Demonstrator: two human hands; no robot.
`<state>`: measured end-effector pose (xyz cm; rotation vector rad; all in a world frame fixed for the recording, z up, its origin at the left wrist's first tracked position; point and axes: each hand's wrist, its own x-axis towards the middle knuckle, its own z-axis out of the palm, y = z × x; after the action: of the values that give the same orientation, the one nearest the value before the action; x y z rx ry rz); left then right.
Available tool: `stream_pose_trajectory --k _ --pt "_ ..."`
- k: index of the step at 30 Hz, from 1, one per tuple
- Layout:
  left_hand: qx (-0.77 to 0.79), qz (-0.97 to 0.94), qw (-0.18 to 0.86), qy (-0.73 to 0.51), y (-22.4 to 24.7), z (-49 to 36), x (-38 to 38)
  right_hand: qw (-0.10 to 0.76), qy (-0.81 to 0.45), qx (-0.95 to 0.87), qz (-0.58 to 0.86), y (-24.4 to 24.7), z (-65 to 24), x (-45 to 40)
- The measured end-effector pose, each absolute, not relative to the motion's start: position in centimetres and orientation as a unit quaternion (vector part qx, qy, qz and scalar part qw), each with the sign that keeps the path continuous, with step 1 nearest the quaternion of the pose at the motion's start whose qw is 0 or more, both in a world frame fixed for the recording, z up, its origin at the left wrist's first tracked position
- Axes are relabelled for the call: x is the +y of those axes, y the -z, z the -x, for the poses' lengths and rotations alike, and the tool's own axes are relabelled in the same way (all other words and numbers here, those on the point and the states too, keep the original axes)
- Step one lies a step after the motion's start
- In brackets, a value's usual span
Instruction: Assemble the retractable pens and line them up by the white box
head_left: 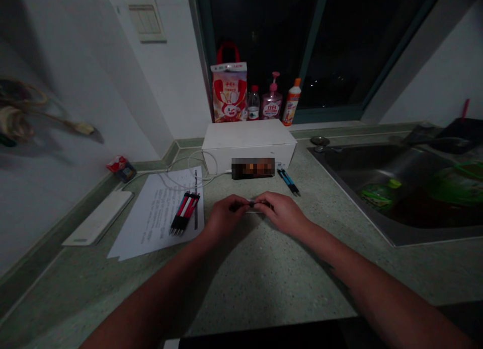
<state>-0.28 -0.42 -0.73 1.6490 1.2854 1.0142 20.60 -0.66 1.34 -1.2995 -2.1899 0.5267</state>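
My left hand (226,215) and my right hand (283,212) meet above the middle of the counter, fingers pinched. Between their fingertips is a small dark piece (251,203), mostly covered, so its kind does not show. A thin pale edge runs just beneath it; I cannot tell whether it belongs to the piece. To the left, a row of pens (184,213) with black grips and pink, white and blue barrels rests on printed paper sheets (162,208). Beyond my right hand lie blue pens (289,183) with black grips, side by side and apart from the fingers.
A white box (249,137) stands behind a phone-like device (252,176) with a blurred screen and a white cable (217,175). Farther left are a white flat bar (98,219) and a small red packet (121,168). The sink (350,183) is at right; bottles line the windowsill.
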Motion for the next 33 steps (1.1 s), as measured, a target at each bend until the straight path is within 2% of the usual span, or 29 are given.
stream_pose_trajectory --k 6,11,15,21,33 --pt "0.512 -0.644 0.389 -0.415 0.3 0.0 -0.6 0.282 -0.247 -0.788 0.488 -1.3 -20.6 -0.7" --pt "0.500 -0.642 0.394 -0.428 0.0 0.0 -0.8 0.276 -0.238 -0.798 0.480 -1.1 -20.7 -0.4" --pt "0.507 -0.635 0.393 -0.430 -0.2 0.0 -0.8 0.301 -0.239 -0.785 0.485 -0.8 -20.7 -0.3" --pt "0.513 -0.634 0.390 -0.429 -0.4 0.0 -0.8 0.273 -0.231 -0.802 0.478 -1.1 -20.7 -0.4" --pt "0.522 -0.627 0.397 -0.420 -0.4 -0.1 -0.8 0.276 -0.224 -0.799 0.485 -1.5 -20.7 -0.6"
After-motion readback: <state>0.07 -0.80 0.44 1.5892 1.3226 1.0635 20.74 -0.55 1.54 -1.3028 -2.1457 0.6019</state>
